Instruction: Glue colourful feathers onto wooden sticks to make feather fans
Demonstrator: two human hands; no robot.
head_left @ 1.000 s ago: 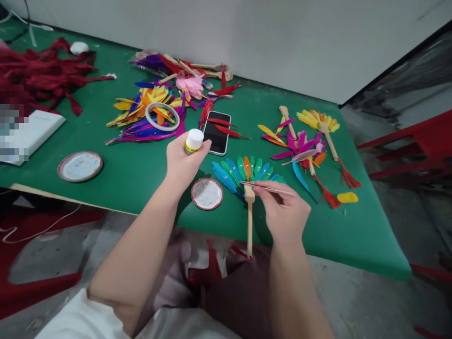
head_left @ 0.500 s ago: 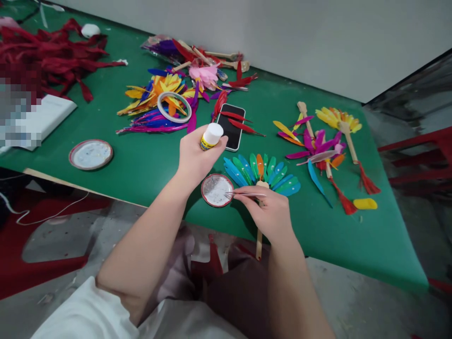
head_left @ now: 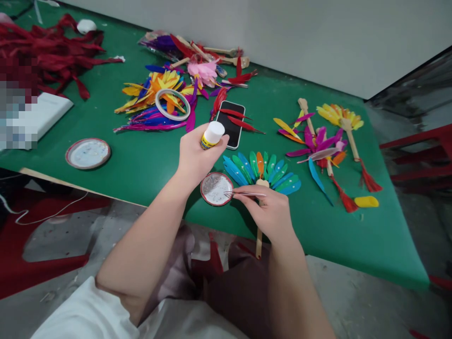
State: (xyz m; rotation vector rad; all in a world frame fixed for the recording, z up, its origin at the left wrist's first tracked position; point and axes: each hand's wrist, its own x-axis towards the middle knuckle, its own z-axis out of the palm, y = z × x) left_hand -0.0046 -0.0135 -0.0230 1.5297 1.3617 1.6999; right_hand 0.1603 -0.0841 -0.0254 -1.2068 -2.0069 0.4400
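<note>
My left hand is closed round a small glue bottle with a white cap and yellow label, held above the green table. In my right hand I pinch metal tweezers, whose tips reach over a small round red-rimmed lid holding tiny pale beads. Just behind my right hand lies a fan of blue, green and orange feathers on a wooden stick that sticks out past the table's edge.
A black phone with red feathers across it lies behind the glue bottle. A tape roll rests on a feather pile, a second lid is at left, more feather fans at right, red strips far left.
My right hand swung the tweezers left from over the feather fan to the beaded lid, then held there. The left hand with the glue bottle stayed raised; the view shifted slightly.
</note>
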